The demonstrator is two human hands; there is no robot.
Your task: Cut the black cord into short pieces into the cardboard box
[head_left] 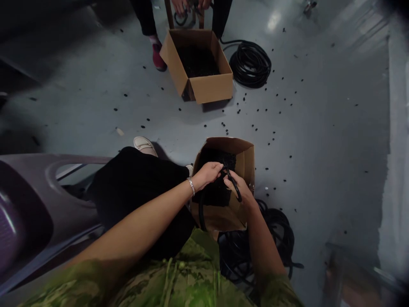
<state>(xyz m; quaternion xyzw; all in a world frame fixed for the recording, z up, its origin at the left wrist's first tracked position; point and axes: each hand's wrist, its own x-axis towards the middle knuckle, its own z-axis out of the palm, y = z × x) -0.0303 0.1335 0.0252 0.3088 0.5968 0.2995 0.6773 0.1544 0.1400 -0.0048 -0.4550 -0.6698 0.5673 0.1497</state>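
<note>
Both my hands are over a cardboard box whose inside is filled with dark material. A length of black hose bends between them, with one stretch running down over the box's near side. My left hand, with a bracelet at the wrist, pinches the hose near its bend. My right hand has its fingers closed around another part of it, close to the left fingertips. What lies exactly between the fingertips is too small and dark to make out.
A loose hose coil lies right of my box. Farther off, another person's hands work above a second cardboard box, beside a neat hose coil. Small black pieces are scattered over the floor. A grey plastic chair stands left.
</note>
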